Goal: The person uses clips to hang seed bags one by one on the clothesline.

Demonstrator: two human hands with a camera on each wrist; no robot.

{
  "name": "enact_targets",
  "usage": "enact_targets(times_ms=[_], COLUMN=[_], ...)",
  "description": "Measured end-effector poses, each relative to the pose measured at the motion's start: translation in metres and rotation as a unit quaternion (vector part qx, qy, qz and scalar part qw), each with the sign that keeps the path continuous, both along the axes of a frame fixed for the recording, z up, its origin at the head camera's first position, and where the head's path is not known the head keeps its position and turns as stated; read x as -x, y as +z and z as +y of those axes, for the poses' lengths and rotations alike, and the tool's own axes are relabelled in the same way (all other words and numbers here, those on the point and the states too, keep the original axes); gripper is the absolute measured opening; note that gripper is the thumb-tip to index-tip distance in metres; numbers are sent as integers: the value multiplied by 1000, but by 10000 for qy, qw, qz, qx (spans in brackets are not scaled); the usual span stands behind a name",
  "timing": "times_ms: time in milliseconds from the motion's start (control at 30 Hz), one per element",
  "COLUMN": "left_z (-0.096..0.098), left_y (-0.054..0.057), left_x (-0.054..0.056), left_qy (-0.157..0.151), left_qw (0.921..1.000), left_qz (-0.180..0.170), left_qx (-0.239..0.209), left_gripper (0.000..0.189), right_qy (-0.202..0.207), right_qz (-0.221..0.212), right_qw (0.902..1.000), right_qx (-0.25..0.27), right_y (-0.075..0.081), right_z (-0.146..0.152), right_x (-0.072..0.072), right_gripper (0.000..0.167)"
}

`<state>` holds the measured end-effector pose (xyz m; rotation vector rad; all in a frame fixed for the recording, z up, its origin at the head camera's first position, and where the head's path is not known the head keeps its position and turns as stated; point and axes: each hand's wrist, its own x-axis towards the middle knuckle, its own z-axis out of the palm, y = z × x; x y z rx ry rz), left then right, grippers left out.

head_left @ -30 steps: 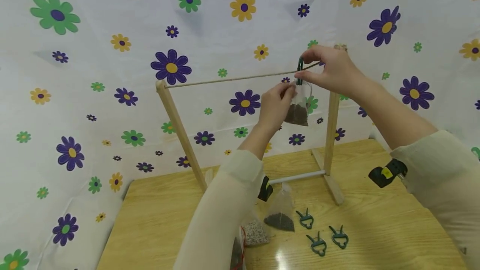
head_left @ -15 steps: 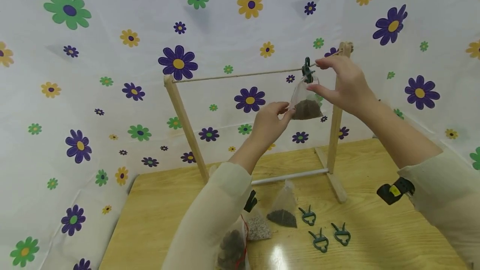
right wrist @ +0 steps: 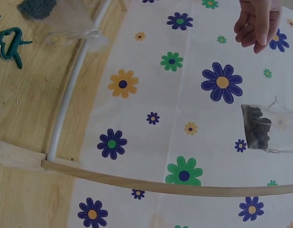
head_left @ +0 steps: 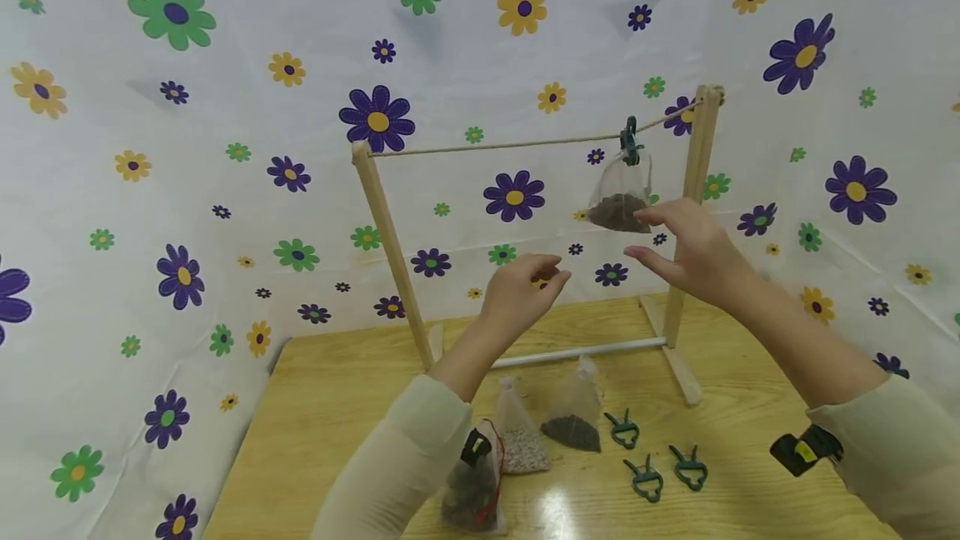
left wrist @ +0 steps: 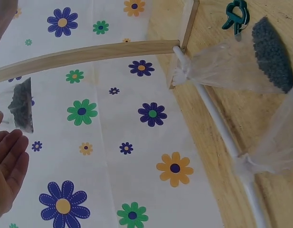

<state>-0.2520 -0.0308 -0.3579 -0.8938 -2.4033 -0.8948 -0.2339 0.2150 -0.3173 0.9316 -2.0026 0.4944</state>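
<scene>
- On my feed, the left hand (head_left: 521, 294) and right hand (head_left: 690, 252) have dropped since the earlier frame; the bag (head_left: 617, 208) hangs by a green clip (head_left: 630, 147) from the cord (head_left: 495, 146), near the right upright (head_left: 699, 161).
- Left: released, fingers loosely bent. Right: thumb and fingers apart, grasping nothing; I can't tell whether it grazes the bag.
- I judge a slow, straight withdrawal best: a brush could swing the bag.
- Table (head_left: 322, 407): frame (head_left: 392, 248) near its rear edge; three filled bags (head_left: 573, 423) and three loose clips (head_left: 647, 481) before the rod (head_left: 592, 351).
- Flowered sheeting (head_left: 450, 48) behind.
</scene>
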Motion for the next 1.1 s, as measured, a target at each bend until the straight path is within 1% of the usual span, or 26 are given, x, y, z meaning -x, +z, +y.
enact_targets(times_ms=[100,200,300,367,467,500,567,600,700,733,767,867,1033,1100], left_z=[-11,-21,-29,-35,-41,-43,-47,-49,-56,-59,-61,-69,-79,-81], left_y=[-9,-20,-30,-37,-48,-52,-60,-64,-78,-82,-87,-101,-118,-125], left_x=[-9,-19,-31,-38,-49,-52,-59,-62,-71,-75,-77,-84,-93,-96], left_qy=[21,98,131,172,241,288,346,375,427,441,464,527,725,828], left_qw=[9999,9997,9996,9997,9993,9989,9979,9974,9958,9951,9945,9931,9898,9878], left_qz=[77,222,241,121,-182,-262,-440,-506,-688,-769,-816,-937,-1151,-1271], left_qx=[-76,-56,20,117,222,267,314,339,428,438,455,466,411,351], left_gripper=[26,27,27,28,28,28,29,29,30,30,30,30,32,32], right_qy=[123,178,65,-39,-127,-131,-102,-67,-138,-188,-254,-548,-879,-1003], right_qz=[-44,-198,-460,-682,-1044,-1175,-1349,-1438,-1631,-1704,-1814,-2238,-2962,-3276], right_qw=[9999,9996,9989,9977,9944,9929,9906,9892,9860,9847,9826,9729,9511,9395], right_qx=[52,72,23,13,104,151,224,274,320,316,306,191,10,19], right_y=[-14,-33,-54,-67,-86,-91,-102,-106,-119,-123,-126,-134,-144,-149], right_z=[-4,-7,-9,-9,-6,-6,-4,-4,-4,-5,-5,-9,-10,-7], right_x=[-7,-14,-21,-26,-33,-36,-40,-43,-50,-52,-55,-66,-81,-88], right_gripper=[67,65,66,66,62,57,54,49,37,35,34,36,34,34])
